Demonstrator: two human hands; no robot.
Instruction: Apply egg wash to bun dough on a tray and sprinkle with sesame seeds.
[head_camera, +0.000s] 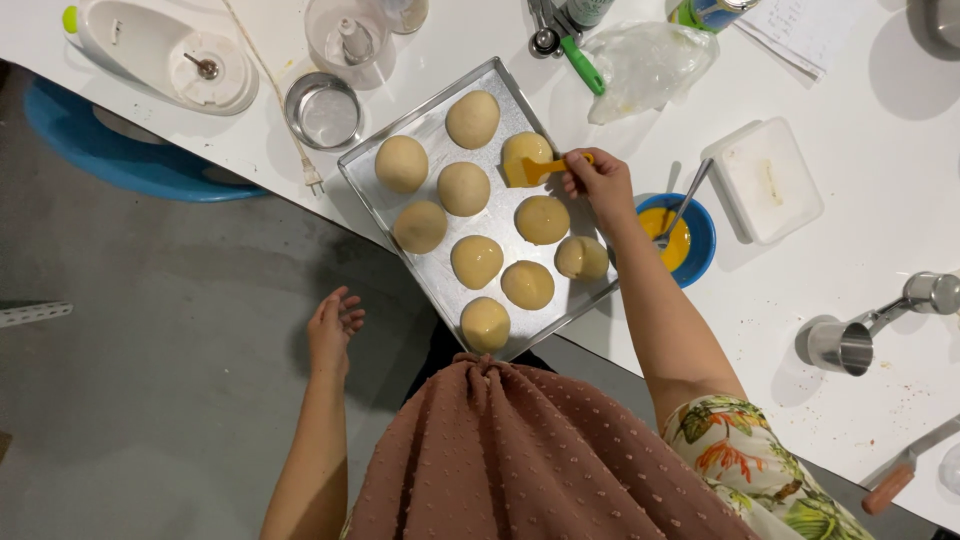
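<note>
Right hand (598, 183) fingers clamped on a light, stiff orange brush (535, 169) by its handle, glazing soft, fragile dough balls (542, 219) on a tabletop tray (420, 130); left hand (333, 325) hangs open, fingers apart

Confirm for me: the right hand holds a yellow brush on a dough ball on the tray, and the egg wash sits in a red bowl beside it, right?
Not quite. The head view shows the right hand holding the yellow brush on a dough ball on the tray, but the egg wash sits in a blue bowl, not a red one.
</note>
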